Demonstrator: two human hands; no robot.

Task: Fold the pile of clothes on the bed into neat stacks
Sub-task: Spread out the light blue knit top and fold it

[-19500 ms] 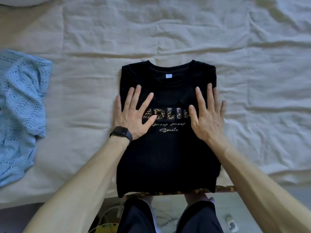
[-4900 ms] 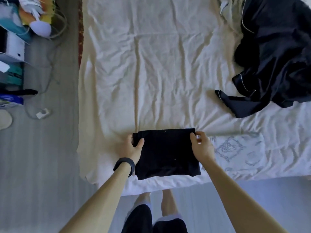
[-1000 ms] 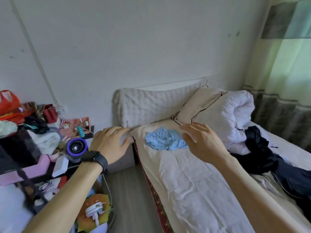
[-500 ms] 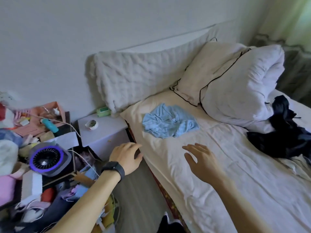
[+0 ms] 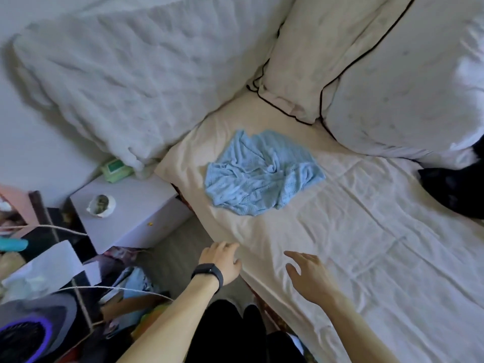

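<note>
Both hands are empty with loose fingers: the left hand (image 5: 221,260) and right hand (image 5: 307,277) hover over the bed (image 5: 366,258) edge. A crumpled blue top (image 5: 259,172) lies ahead.

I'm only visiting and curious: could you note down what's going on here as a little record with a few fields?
Place: bed with a pale, wrinkled sheet; pillow at its head
Unfolded garment: light blue top, crumpled, lying on the sheet near the pillow
Other clothes: dark clothes heaped at the right edge of view
Hands: left hand empty, at the bed's edge; right hand empty, fingers spread over the sheet
Folding: blue top not yet touched
</note>
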